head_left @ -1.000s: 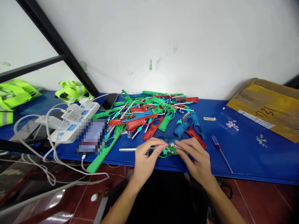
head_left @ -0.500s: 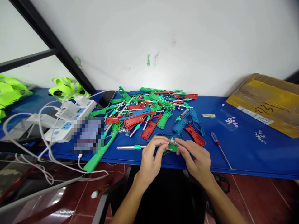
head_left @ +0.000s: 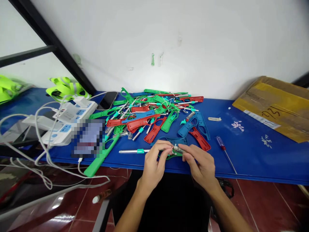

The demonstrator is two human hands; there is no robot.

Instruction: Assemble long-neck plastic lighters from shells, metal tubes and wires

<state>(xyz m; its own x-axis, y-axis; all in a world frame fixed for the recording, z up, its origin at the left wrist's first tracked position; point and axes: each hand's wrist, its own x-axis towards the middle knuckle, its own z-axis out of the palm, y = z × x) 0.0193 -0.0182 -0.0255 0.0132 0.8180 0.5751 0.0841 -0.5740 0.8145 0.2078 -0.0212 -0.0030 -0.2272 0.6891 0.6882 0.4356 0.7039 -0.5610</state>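
Note:
My left hand (head_left: 155,164) and my right hand (head_left: 200,164) meet at the front edge of the blue table (head_left: 253,158). Both pinch a green plastic lighter shell (head_left: 174,155) with a small metal part (head_left: 178,148) and thin wires on it. The right fingertips grip the metal part, while the left fingers close on the shell's left end. A long metal tube with a teal collar (head_left: 135,151) lies just left of my left hand. Behind the hands is a pile of red, green and blue lighter shells (head_left: 154,112).
A red-handled screwdriver (head_left: 223,148) lies right of my hands. A cardboard box (head_left: 275,106) sits at the far right. White power strips (head_left: 70,119) with cables, a phone (head_left: 109,100) and a blurred screen (head_left: 87,137) are at the left. Small white parts (head_left: 238,125) lie scattered.
Both hands have stayed on the green shell, with the fingers shifting slightly around the metal part. The camera has tilted, so the scene sits a little higher in view.

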